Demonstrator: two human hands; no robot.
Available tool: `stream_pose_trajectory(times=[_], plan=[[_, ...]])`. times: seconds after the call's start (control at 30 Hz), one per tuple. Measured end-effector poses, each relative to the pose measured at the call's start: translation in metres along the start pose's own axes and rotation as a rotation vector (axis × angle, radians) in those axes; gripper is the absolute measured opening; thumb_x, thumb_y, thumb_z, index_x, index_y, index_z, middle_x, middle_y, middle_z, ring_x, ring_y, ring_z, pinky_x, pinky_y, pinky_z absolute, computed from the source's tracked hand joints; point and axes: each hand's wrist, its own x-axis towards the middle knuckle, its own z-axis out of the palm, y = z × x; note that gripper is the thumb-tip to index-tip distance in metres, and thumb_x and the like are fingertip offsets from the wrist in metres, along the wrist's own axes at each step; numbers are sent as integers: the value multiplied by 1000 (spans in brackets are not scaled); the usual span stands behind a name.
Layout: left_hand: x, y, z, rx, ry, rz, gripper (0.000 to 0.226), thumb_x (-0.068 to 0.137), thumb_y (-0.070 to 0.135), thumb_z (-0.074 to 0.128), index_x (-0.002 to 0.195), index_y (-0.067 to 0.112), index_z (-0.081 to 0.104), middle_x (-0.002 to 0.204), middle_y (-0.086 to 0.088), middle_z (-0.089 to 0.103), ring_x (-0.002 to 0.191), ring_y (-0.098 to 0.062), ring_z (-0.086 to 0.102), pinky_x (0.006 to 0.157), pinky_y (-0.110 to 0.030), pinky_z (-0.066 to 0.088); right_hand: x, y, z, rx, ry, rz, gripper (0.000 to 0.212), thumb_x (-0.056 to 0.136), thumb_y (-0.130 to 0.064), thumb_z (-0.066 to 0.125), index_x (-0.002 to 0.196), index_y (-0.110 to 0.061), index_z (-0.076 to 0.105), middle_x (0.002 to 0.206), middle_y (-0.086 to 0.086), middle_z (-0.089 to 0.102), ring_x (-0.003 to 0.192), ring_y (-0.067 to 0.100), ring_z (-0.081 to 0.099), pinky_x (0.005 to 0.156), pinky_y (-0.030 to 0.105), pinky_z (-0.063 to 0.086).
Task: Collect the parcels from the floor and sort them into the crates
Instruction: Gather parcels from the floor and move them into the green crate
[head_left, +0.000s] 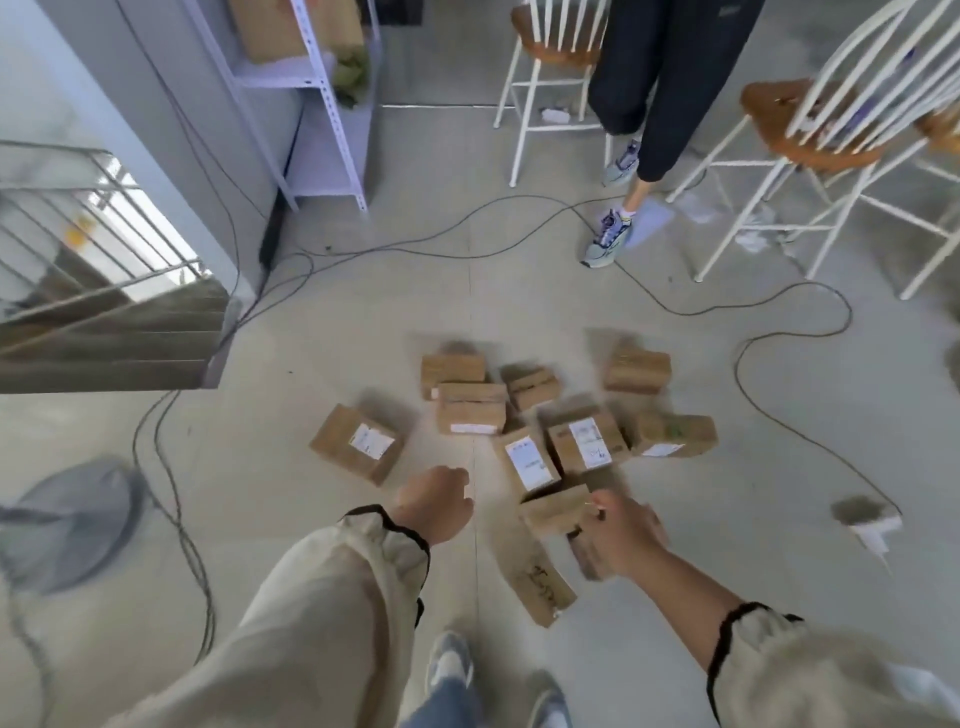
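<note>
Several brown cardboard parcels lie clustered on the concrete floor ahead of me. One with a white label (358, 441) lies apart at the left, and another labelled one (584, 439) is in the middle of the heap. My right hand (618, 535) grips the near edge of a small parcel (553, 512) at the front of the cluster. Below it a long flat parcel (540, 582) rests on the floor. My left hand (434, 501) hovers over bare floor between the lone parcel and the heap, its fingers curled down out of sight. No crate shows in this view.
Black cables (779, 415) snake across the floor around the parcels. Another person's legs (649, 104) stand at the back among white stools (810, 135). A stairwell with a railing (104, 291) opens at the left, beside a metal shelf (322, 104). A round fan base (67, 519) sits near left.
</note>
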Motion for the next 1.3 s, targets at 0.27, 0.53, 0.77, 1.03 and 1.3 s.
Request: stream_pose_trajectory(times=[0.27, 0.53, 0.77, 1.03, 1.3], plan=[[228, -22, 150, 5, 79, -33, 35, 95, 23, 39, 127, 14, 49, 117, -6, 57, 104, -25, 58, 79, -33, 46, 222, 54, 142, 159, 23, -17, 30, 94, -28, 52, 122, -19, 53, 116, -1, 60, 90, 11, 52, 74, 26, 45], [419, -33, 307, -27, 209, -53, 38, 96, 33, 39, 131, 19, 43, 116, -5, 57, 104, -27, 58, 83, -37, 46, 426, 115, 273, 133, 166, -64, 38, 94, -23, 52, 129, -11, 49, 125, 7, 58, 106, 24, 60, 70, 28, 53], [464, -47, 326, -309, 231, -28, 40, 91, 42, 49, 124, 19, 51, 117, -6, 62, 102, -26, 59, 73, -31, 38, 486, 117, 290, 147, 134, -110, 43, 90, -28, 58, 130, -17, 46, 110, 2, 61, 78, 11, 58, 56, 23, 46], [477, -69, 319, -248, 175, 89, 60, 84, 30, 63, 135, 15, 36, 116, -10, 61, 95, -25, 58, 76, -34, 48, 498, 109, 297, 305, 44, -37, 51, 84, -20, 68, 128, -17, 44, 119, 8, 60, 93, 21, 62, 63, 30, 53], [463, -107, 323, -227, 17, -83, 70, 82, 36, 70, 141, 13, 39, 135, -9, 51, 115, -26, 55, 88, -34, 49, 482, 101, 309, 491, -333, 97, 36, 90, -10, 60, 124, -8, 51, 129, 11, 55, 122, 30, 49, 82, 38, 48]])
